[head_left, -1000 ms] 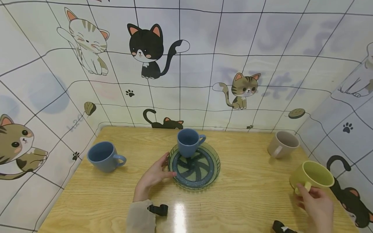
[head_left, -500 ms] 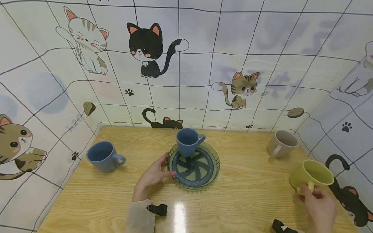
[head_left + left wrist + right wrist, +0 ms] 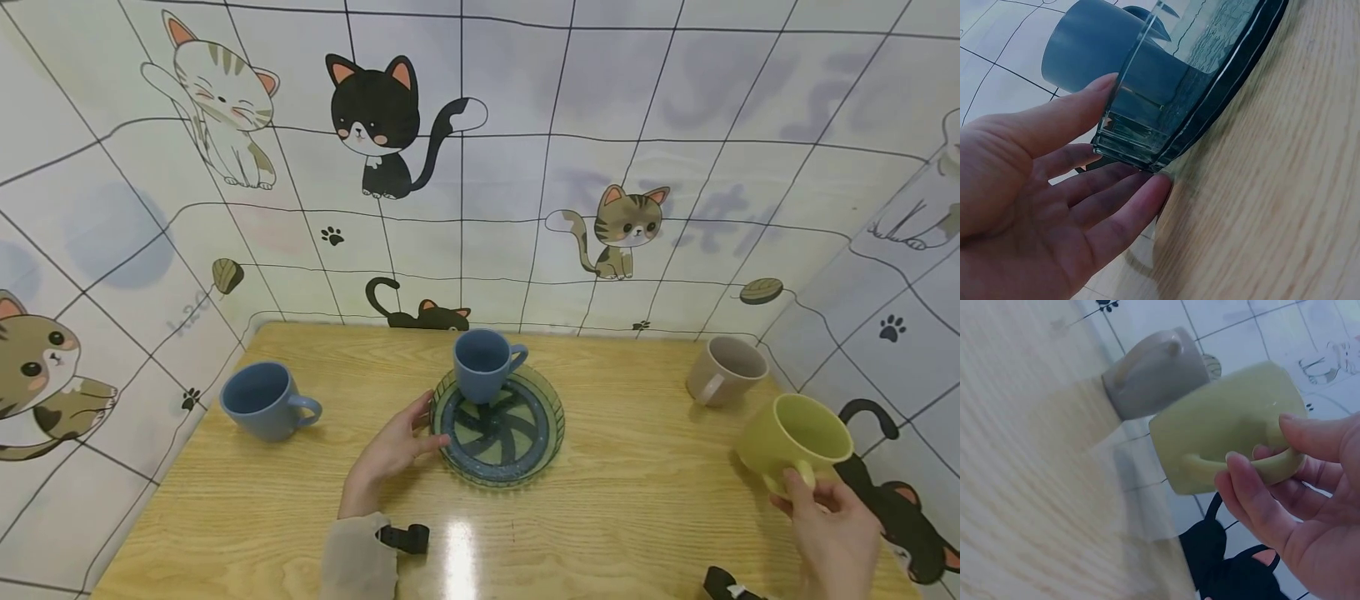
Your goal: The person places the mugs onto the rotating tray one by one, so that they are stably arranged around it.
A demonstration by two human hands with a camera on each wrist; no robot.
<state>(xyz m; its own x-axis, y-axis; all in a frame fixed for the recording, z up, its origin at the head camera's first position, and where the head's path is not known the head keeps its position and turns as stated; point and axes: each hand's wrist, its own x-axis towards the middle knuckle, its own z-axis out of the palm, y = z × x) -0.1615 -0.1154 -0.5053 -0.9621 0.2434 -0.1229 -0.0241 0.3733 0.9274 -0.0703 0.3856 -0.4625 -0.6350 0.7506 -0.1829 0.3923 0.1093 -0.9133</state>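
Observation:
My right hand (image 3: 836, 521) grips the handle of a yellow mug (image 3: 1222, 425), its fingers curled round the handle. In the right wrist view the mug hangs clear of the wooden table. At the table's middle my left hand (image 3: 393, 454) holds the left rim of a greenish clear glass plate (image 3: 553, 442), thumb over the edge and fingers against the outside. A dark ring with swirling spokes shows in the plate. On the plate's far part stands a small blue mug (image 3: 482, 367), handle to the right.
A wider blue mug (image 3: 266, 404) stands at the table's far left. Near the back right corner is a greyish-beige mug (image 3: 727, 372), just behind the yellow one. A cat-patterned cloth wall (image 3: 510, 167) encloses the wooden table (image 3: 600, 517) at back and sides.
The right hand has raised the yellow mug off the table, shifting it slightly up and left in the head view. The left hand, the plate and the other mugs stay where they were.

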